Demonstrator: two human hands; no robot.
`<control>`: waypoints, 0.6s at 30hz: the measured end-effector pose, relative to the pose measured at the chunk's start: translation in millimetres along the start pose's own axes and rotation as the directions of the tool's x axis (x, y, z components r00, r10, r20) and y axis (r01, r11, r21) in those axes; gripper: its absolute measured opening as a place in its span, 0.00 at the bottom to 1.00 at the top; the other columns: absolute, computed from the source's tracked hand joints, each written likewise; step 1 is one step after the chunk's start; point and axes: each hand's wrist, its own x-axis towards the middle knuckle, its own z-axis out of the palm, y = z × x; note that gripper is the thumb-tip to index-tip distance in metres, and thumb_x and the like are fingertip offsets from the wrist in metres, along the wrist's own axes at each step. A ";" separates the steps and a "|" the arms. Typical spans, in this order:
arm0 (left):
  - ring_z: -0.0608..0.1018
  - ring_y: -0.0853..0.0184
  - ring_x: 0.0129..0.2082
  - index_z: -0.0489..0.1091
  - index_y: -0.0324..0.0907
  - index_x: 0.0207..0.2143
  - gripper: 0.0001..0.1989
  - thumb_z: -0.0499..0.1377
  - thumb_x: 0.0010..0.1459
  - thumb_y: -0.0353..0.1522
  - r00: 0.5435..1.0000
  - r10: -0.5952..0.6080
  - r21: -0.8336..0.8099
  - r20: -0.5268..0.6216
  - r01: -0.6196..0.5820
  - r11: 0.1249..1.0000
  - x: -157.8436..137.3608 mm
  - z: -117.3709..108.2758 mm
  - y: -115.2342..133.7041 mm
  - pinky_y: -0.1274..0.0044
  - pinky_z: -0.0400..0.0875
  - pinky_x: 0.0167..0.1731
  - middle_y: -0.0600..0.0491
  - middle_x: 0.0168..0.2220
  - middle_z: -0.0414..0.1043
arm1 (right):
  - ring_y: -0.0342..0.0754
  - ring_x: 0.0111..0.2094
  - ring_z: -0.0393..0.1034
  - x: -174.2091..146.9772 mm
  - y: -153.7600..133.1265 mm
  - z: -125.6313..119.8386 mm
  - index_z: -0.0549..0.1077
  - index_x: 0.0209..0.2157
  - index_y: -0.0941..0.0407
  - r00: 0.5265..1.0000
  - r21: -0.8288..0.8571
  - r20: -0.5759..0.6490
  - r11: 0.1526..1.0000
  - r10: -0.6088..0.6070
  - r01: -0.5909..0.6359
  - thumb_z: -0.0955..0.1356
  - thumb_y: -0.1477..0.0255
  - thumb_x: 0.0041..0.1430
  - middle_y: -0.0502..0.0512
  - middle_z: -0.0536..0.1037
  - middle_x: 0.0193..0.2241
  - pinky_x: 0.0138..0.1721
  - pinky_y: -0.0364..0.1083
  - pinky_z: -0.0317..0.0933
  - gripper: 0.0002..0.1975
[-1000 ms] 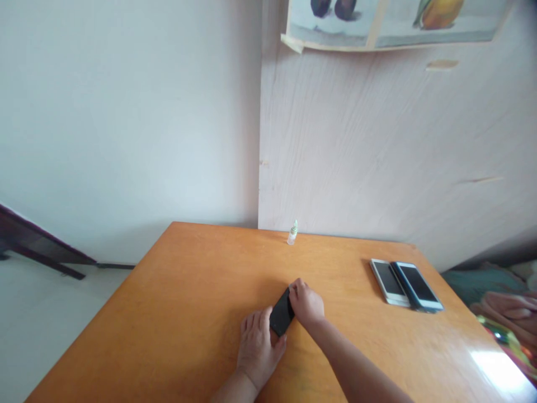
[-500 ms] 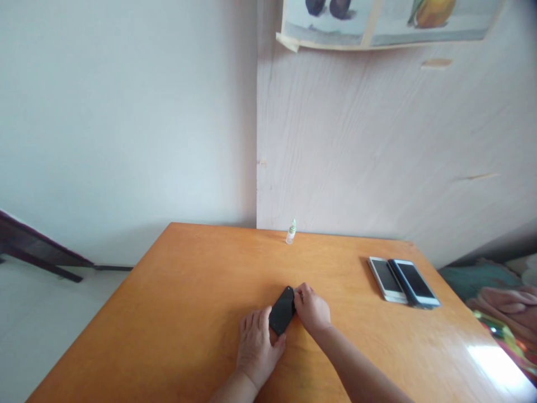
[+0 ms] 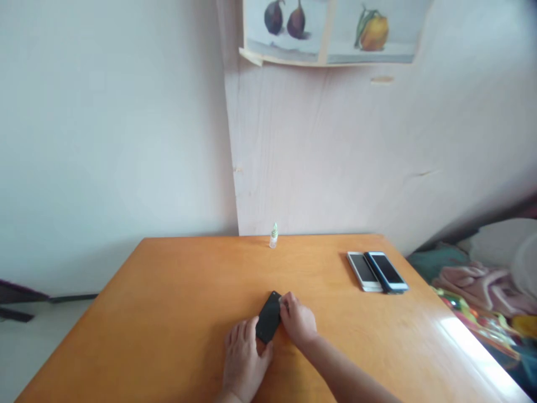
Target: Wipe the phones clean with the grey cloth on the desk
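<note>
A black smartphone (image 3: pixel 268 318) lies at a slant on the wooden table (image 3: pixel 188 296), near its front. My left hand (image 3: pixel 245 352) grips the phone's lower left edge and bottom corner between fingers and thumb. At the phone's upper right edge are the bent, closed fingers of my right hand (image 3: pixel 297 319). A small pale bit shows at those fingertips, too small to name. Toward the back edge stands a small clear dropper bottle (image 3: pixel 273 237) with a pale green cap, apart from both hands.
On the table's right side lie a white phone (image 3: pixel 364 271) and another phone in a dark blue case (image 3: pixel 386 272), side by side. Behind the table, fruit paintings (image 3: pixel 327 33) hang on the wall. Folded cloths (image 3: pixel 482 285) are heaped beyond the right edge.
The view has turned to the right, so everything appears farther left. My right fingertips have slid slightly down along the phone's edge. My left hand keeps its hold.
</note>
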 end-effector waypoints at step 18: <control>0.76 0.50 0.47 0.67 0.43 0.51 0.25 0.56 0.56 0.47 0.995 -0.060 -0.057 0.080 0.065 0.996 24.5 19.6 -28.2 0.60 0.70 0.44 0.43 0.47 0.75 | 0.44 0.27 0.74 -11.0 3.5 3.3 0.70 0.36 0.52 0.962 0.308 0.062 0.912 0.266 -0.272 0.64 0.73 0.61 0.47 0.77 0.23 0.26 0.39 0.53 0.04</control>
